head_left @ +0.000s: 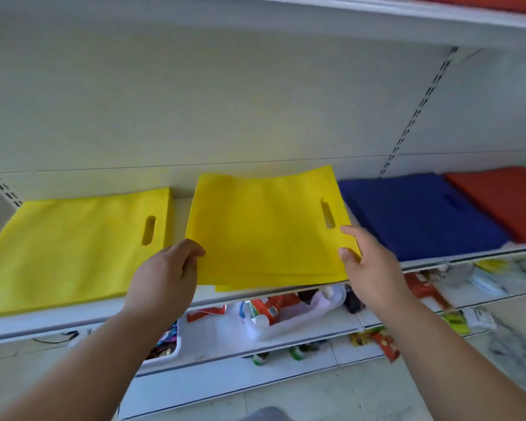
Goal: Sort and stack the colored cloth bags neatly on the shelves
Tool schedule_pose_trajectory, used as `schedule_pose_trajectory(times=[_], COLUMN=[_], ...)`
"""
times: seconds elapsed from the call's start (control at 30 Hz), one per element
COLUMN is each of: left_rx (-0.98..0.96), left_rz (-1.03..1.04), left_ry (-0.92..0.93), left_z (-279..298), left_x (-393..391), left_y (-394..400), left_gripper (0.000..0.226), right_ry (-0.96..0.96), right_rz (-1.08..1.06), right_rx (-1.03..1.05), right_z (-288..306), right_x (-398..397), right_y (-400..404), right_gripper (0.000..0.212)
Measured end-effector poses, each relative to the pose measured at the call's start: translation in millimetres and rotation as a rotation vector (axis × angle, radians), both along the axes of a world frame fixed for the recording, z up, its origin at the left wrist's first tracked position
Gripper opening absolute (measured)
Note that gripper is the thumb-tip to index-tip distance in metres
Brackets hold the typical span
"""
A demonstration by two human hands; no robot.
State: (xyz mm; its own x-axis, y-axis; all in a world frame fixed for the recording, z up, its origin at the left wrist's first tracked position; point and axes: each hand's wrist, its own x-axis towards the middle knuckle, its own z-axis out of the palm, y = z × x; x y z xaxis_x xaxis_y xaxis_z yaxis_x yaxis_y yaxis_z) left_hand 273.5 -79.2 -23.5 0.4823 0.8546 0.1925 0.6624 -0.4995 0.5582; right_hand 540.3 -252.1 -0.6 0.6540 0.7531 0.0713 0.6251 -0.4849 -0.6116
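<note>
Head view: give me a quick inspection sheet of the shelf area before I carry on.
Surface: white shelf, bags lying along it.
Job's things: middle yellow stack overhangs the front edge; left yellow stack, blue stack, orange stack lie flat.
Clutter: packets and a white tray on the lower shelves.
Grippers: left hand and right hand grip the middle stack's near corners.
Cables: a dark wire-like line under the shelf lip, unclear.
Surroundings: upper shelf, tiled floor.

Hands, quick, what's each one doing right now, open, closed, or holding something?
Left hand: grips the left edge of the middle yellow bag stack.
Right hand: pinches the same stack's right front corner.
</note>
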Motion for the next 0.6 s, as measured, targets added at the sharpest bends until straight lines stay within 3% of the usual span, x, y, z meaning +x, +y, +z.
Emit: schedule_pose_trajectory(times=[0.13,0.23,0.5,0.6], left_rx=[-0.028,-0.031,-0.012,0.143], left_rz=[0.0,0.055,0.05,0.026], left_ry=[0.094,0.203,0.478,0.634], left_z=[-6.0,-10.0,-20.2,-21.5], left_x=[35.0,53.3,75.3,75.7], left_y=[-15.8,-20.9,-22.1,-25.9], left_gripper=[0.025,0.03,0.03,0.025], right_ry=[0.028,-0.062,-0.452,-0.584], right_rz=[0.073,0.105,0.19,0.204], right_rx=[-0.163,-0.279,-0.573,-0.624], right_z=[-0.6,-6.3,-20.3,-17.9], right_x=[41.8,59.7,72.8,71.5], right_y=[5.0,18.0,37.7,42.7], right_gripper=[0.051,0.052,0.019,0.021])
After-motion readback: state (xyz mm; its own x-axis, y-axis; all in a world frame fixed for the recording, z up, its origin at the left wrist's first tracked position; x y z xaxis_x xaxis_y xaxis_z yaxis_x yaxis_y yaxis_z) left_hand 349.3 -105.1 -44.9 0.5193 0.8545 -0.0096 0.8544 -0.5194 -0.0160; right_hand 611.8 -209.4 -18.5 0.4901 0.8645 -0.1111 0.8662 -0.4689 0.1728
